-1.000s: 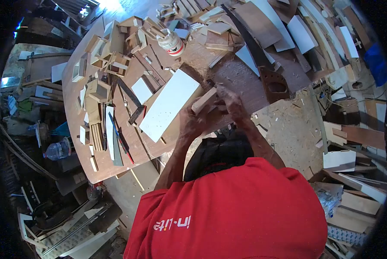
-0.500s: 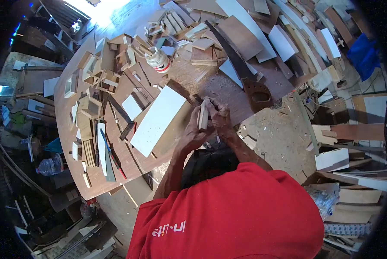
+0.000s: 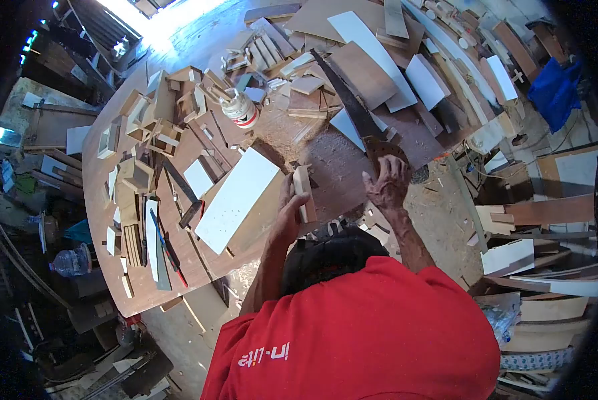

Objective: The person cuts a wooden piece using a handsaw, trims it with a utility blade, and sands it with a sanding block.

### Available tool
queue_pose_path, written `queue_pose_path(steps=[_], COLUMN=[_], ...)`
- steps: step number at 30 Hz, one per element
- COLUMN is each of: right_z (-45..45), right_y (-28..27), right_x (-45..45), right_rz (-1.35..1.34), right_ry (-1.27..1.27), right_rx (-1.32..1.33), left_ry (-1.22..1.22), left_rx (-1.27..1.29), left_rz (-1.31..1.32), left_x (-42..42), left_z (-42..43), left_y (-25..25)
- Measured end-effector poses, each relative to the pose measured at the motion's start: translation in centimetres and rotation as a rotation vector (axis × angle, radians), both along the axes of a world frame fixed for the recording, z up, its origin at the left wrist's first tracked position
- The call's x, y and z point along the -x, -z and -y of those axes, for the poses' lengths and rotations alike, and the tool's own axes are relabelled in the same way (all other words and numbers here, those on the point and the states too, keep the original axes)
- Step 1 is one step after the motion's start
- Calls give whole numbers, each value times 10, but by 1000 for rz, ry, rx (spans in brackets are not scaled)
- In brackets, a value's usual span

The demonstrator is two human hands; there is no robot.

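Wood block (image 3: 303, 183): short, pale, straight-edged, its long side running away from the person.
Block's place: in the left hand (image 3: 288, 212), thumb across it, near the desk's (image 3: 209, 267) front edge; whether it touches the surface is unclear.
Handsaw (image 3: 350, 103): long dark blade, tapering; brown handle.
Saw's pose: tip pointing away and leftward.
Saw's handle: at the desk edge, partly covered by the right hand's (image 3: 388, 185) fingers.

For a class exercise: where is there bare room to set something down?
The widest free table patch, dusted with sawdust, lies between the wood block in the left hand and the saw at the right hand. A narrower near-edge strip separates the white board from the blue-and-red tool. Stacked boards crowd the far right.
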State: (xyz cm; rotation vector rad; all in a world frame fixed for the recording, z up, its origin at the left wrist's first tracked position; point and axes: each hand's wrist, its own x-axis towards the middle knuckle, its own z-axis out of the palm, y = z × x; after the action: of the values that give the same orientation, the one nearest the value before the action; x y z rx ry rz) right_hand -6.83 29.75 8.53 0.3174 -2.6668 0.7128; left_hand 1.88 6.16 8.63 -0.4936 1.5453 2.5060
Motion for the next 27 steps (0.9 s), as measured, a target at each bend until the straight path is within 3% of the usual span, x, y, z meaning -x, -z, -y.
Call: queue_pose_path(steps=[2, 7, 9, 11, 17, 23, 25, 27], right_z=[-15, -28, -33, -38, -62, -65, -49, -16], right_y=[17, 64, 64, 58, 55, 62, 45, 3], right_x=[-1, 12, 15, 18, 59, 77, 81, 74], right_rz=[145, 25, -150, -134, -155, -45, -54, -254], right_ry=[97, 61, 49, 47, 217, 197, 163, 128], right_rx=[-339, -331, -123, -103, -195, -264, -244, -172], left_ry=[6, -39, -62, -21, 17, -139, -164, -194], left_rx=[-6, 113, 155, 135, 95, 31, 25, 20], left_rz=[4, 95, 105, -51, -65, 90, 66, 55], left_x=[5, 11, 9, 7, -7, -12, -11, -13], left_z=[-2, -14, -18, -20, -17, -14, -12, -12], left_y=[4, 12, 2, -12, -26, -22, -30, -35])
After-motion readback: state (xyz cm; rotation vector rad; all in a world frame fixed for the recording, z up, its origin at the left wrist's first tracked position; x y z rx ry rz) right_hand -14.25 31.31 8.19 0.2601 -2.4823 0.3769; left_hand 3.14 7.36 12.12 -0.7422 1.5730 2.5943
